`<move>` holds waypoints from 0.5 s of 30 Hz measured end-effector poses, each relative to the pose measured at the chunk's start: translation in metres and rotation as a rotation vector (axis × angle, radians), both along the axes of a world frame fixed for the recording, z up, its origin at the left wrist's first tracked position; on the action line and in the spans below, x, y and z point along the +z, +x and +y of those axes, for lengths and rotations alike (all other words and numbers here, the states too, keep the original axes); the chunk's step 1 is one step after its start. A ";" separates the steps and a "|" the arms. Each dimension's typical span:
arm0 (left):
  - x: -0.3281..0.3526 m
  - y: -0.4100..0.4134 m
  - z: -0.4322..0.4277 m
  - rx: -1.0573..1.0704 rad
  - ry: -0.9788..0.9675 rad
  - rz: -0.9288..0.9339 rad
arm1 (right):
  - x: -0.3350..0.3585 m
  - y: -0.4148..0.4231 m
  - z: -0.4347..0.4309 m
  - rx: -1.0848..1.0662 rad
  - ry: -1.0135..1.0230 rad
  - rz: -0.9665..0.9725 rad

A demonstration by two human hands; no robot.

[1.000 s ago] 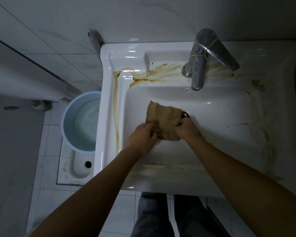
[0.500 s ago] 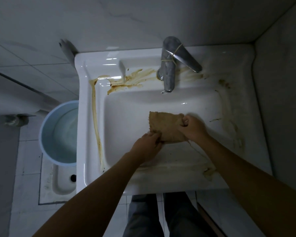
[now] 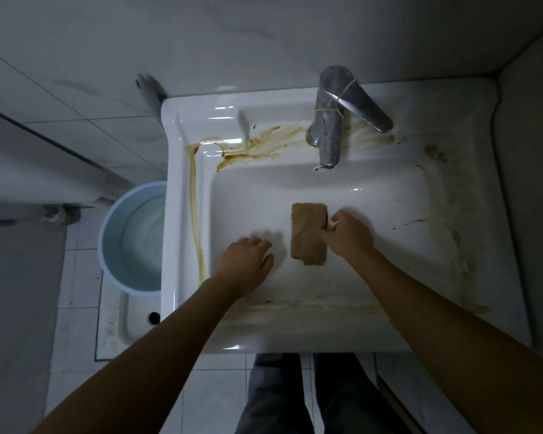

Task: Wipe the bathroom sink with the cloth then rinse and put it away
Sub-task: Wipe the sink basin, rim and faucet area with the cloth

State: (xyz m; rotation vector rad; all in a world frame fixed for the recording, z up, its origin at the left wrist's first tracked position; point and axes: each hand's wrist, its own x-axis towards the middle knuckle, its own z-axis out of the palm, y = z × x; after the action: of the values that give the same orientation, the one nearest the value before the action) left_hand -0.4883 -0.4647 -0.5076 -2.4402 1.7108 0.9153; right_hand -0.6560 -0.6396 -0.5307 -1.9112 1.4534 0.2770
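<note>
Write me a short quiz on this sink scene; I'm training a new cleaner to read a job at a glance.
1. True or false: the left hand grips the cloth.
2. Where does the long brown streak run? A) down the left rim of the sink; B) across the faucet handle; C) over the floor tiles.
3. Fill in: on the floor left of the sink stands a pale blue ____.

Key: 1 false, only the right hand holds it. 2 A. 3 bucket.
</note>
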 end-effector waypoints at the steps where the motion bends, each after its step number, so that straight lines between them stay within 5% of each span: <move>1: -0.002 -0.001 0.001 -0.006 -0.007 -0.007 | -0.005 0.002 0.003 -0.013 0.023 0.011; 8: -0.005 -0.009 0.006 0.026 -0.011 -0.023 | -0.031 0.028 0.009 -0.181 0.158 -0.050; 15: 0.014 -0.004 0.020 0.016 -0.020 -0.006 | -0.014 0.017 0.010 -0.104 0.176 -0.123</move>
State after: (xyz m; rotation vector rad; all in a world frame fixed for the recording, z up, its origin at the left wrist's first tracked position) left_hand -0.4926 -0.4452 -0.4940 -2.4705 1.7096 0.8960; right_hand -0.6385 -0.6291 -0.5448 -1.6774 1.3939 0.2275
